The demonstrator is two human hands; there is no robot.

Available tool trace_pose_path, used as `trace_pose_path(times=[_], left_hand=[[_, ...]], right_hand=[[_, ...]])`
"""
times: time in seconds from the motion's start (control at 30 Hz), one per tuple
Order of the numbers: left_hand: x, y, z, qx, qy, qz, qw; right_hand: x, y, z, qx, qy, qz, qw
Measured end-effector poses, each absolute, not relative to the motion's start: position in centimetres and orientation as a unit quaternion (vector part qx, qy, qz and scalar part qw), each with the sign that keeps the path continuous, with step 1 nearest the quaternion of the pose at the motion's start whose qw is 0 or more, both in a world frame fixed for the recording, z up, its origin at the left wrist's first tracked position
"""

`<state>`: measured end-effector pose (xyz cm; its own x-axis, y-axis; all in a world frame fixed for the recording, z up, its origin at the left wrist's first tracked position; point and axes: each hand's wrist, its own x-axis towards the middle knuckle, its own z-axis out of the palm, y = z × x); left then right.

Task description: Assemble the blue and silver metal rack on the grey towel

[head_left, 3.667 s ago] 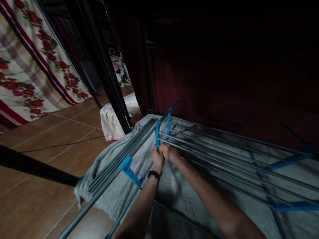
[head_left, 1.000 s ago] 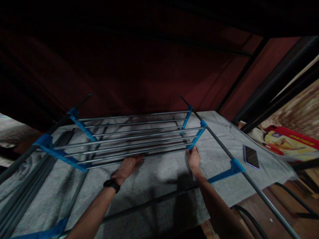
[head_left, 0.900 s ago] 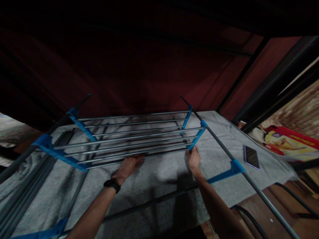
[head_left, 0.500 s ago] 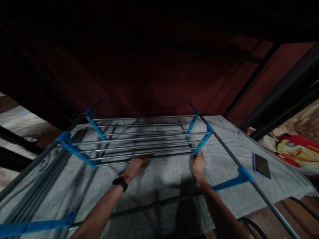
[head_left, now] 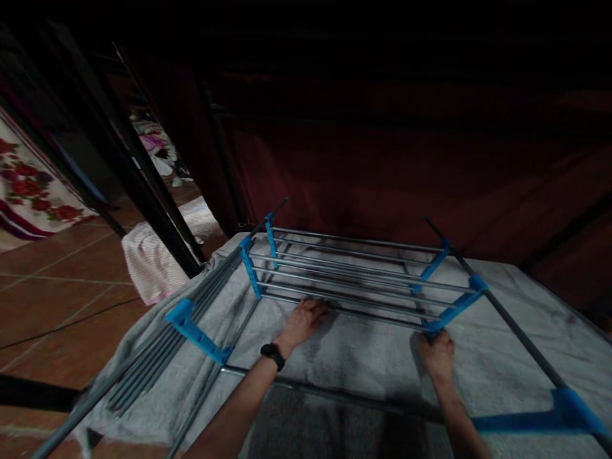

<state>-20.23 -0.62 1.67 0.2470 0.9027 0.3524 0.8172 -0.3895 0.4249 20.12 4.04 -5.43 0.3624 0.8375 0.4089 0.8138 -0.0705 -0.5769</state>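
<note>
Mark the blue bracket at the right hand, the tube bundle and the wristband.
Blue bracket [head_left: 453, 312]: head view, middle of its arm.
Tube bundle [head_left: 165, 350]: head view, midway along its length.
Wristband [head_left: 273, 355]: head view, outer face.

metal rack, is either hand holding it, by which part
The right hand is at the near tip of a blue bracket, the left hand on the rod ending there; whether either grips or just touches cannot be told.
</note>
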Motion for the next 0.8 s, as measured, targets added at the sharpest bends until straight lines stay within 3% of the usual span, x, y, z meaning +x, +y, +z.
trace_pose_path(times=[0.17, 0.27, 0.4, 0.53, 0.67, 0.8], left_hand=[[-24.6, -3.5, 3.3, 0.547, 0.656, 0.52, -0.026], [-27.4, -2.8, 5.4, 0.384, 0.674, 0.626, -0.084], [-30.0, 0.1, 8.3, 0.342, 0.657, 0.666, -0.086], [-31.7, 2.5, 9.9, 0.352, 0.639, 0.684, -0.014], [-32.8, 3.5, 10.9, 0.363, 0.621, 0.694, 0.003], [-33.1, 3.7, 11.3, 0.368, 0.626, 0.688, -0.003]], right_hand=[[15.0, -0.4, -2.3, -0.633, -0.639, -0.011, 0.437], [9.3, -2.0, 3.1, -0.492, -0.728, 0.041, 0.477], [1.9, -0.9, 11.8, -0.382, -0.792, 0.022, 0.475], [-4.4, 2.1, 16.5, -0.352, -0.868, -0.012, 0.35], [-9.6, 4.3, 17.5, -0.347, -0.916, -0.021, 0.2], [-12.6, 5.2, 17.9, -0.343, -0.93, -0.042, 0.127]])
